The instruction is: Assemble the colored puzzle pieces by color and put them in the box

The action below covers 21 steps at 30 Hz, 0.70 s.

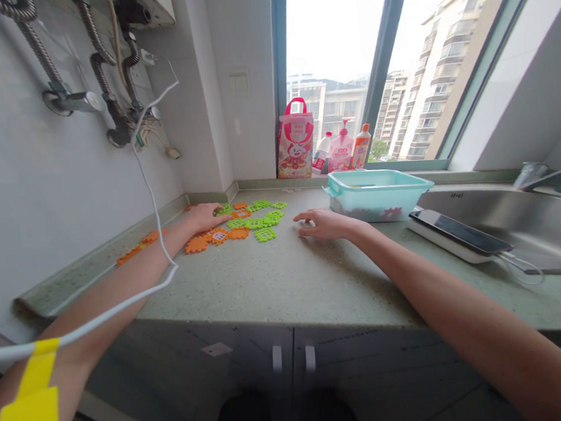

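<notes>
My left hand (206,217) reaches to the back left of the counter, its fingers curled down on a green interlocking plastic piece (222,210). Around it lie flat orange interlocking pieces (196,245) and more green ones (265,235), several of each, some with a lattice centre. More orange pieces (152,237) are partly hidden behind my left forearm. Over the counter, right of the green pieces, my right hand (325,223) has its fingers apart and holds nothing. Just behind it stands a translucent turquoise plastic box (375,195) with coloured pieces inside.
A phone on a white block (459,231) sits by the steel sink (558,238). A pink bag (297,145) and several bottles (341,149) stand at the window. A white cable (148,183) hangs across my left forearm. Pipes (102,75) line the left wall.
</notes>
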Motion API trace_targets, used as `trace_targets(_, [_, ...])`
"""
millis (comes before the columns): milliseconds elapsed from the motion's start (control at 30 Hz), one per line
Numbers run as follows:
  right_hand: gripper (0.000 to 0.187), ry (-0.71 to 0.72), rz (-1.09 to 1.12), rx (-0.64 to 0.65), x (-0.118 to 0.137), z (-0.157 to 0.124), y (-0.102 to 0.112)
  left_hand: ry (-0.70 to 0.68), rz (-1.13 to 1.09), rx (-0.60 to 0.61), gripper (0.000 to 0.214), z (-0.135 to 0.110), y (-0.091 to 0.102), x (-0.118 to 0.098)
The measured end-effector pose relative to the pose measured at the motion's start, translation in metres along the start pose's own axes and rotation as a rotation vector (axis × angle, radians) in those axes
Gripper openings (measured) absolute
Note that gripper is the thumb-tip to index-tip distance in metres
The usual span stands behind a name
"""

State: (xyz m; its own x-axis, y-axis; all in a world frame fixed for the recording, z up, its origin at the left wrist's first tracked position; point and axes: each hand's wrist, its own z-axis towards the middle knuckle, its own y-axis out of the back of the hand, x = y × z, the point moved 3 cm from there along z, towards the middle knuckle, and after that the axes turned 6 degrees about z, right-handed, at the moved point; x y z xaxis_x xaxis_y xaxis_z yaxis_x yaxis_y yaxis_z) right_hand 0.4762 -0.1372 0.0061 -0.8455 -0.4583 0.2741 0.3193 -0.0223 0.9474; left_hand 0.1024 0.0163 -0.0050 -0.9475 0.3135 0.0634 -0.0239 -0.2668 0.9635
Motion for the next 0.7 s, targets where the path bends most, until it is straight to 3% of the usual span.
trace_targets(133, [0.045, 0.009, 0.006, -0.004, -0.002, 0.001, -0.001, 0.044, 0.025, -0.002, 0.057, 0.001, 0.003, 0.005])
trace_targets(267, [0.044, 0.014, -0.002, -0.002, -0.004, 0.002, -0.003, 0.070, 0.042, -0.094, 0.055, -0.004, 0.016, 0.013])
trace_targets(400, [0.043, 0.013, -0.003, 0.009, -0.004, 0.003, -0.003, -0.031, -0.095, -0.170, 0.055, -0.006, 0.019, -0.007])
trace_targets(567, [0.041, 0.006, 0.000, 0.015, -0.003, 0.002, -0.003, -0.298, -0.272, -0.063, 0.057, -0.006, 0.005, -0.044])
trace_targets(700, [0.040, 0.043, 0.033, -0.041, 0.003, 0.002, -0.004, -0.312, -0.231, 0.024, 0.056, -0.004, 0.002, -0.044])
